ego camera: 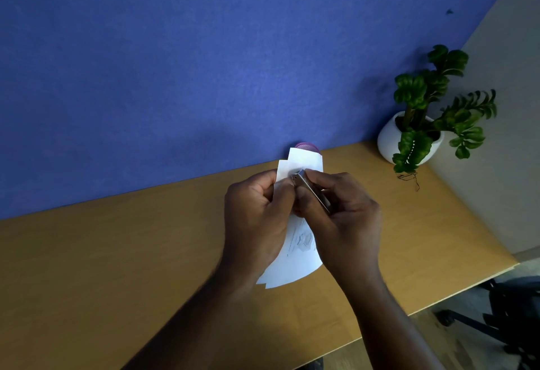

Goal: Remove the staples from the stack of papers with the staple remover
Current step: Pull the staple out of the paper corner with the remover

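Note:
A small stack of white papers (295,264) is lifted above the wooden desk, its top corners fanned out near the blue partition. My left hand (257,217) grips the stack along its left edge, thumb pressed on the front sheet. My right hand (342,217) holds a slim metal staple remover (311,191), whose tip rests on the paper's upper part beside my left thumb. No staple can be made out; both hands hide the middle of the stack.
The wooden desk (117,267) runs to a blue fabric partition (204,63) at the back. A purple round object (306,146) peeks out behind the papers. A potted plant in a white pot (391,141) stands at the right. A black chair base (496,320) sits below the desk's right edge.

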Action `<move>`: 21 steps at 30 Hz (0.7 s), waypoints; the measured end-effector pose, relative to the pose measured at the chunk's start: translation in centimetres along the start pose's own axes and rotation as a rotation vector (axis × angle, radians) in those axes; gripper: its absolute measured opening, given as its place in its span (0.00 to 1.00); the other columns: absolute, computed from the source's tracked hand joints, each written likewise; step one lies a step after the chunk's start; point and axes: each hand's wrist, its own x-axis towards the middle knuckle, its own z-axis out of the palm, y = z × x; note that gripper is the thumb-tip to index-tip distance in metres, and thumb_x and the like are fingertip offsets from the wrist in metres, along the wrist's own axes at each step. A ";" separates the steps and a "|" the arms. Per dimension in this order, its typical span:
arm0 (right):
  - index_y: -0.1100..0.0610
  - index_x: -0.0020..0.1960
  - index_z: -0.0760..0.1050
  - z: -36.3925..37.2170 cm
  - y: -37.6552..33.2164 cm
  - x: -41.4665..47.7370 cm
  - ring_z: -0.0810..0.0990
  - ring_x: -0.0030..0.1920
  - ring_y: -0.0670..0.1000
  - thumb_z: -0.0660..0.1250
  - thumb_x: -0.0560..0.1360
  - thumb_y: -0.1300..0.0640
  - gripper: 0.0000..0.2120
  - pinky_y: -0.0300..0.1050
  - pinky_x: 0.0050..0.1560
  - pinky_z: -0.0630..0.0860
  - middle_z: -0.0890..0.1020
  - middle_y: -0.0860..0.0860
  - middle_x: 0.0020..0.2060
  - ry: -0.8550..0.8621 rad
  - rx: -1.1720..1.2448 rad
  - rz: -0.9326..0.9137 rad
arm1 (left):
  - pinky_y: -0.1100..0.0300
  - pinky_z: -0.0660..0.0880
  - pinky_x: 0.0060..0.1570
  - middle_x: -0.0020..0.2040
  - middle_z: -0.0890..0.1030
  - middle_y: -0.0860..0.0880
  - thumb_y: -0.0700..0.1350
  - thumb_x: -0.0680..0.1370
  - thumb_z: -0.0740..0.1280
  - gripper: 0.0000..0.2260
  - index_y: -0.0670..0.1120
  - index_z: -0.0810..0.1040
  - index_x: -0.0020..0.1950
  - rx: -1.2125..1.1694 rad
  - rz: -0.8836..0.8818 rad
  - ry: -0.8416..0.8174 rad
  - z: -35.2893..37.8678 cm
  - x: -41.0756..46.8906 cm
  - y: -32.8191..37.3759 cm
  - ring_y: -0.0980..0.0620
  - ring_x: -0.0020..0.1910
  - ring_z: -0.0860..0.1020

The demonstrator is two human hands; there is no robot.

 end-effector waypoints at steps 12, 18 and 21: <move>0.58 0.60 0.86 -0.2 0.0 0.1 0.85 0.46 0.44 0.77 0.77 0.60 0.12 0.38 0.43 0.81 0.87 0.49 0.47 0.015 -0.040 -0.010 | 0.60 0.88 0.46 0.45 0.90 0.66 0.49 0.83 0.71 0.11 0.66 0.86 0.46 -0.039 0.000 -0.031 -0.2 0.0 0.6 0.60 0.46 0.89; 0.57 0.60 0.86 -0.2 -0.1 0.1 0.85 0.47 0.44 0.77 0.77 0.60 0.12 0.37 0.44 0.80 0.87 0.49 0.48 0.013 -0.034 -0.015 | 0.62 0.87 0.42 0.45 0.90 0.65 0.49 0.83 0.72 0.10 0.65 0.87 0.48 -0.036 0.005 -0.022 -0.1 0.0 0.6 0.58 0.45 0.90; 0.56 0.60 0.86 0.0 -0.1 0.1 0.86 0.48 0.44 0.77 0.77 0.58 0.12 0.37 0.46 0.81 0.87 0.48 0.48 0.020 -0.036 -0.029 | 0.63 0.87 0.41 0.44 0.90 0.62 0.48 0.83 0.72 0.06 0.57 0.89 0.51 -0.029 -0.002 0.000 0.0 -0.1 0.3 0.57 0.44 0.90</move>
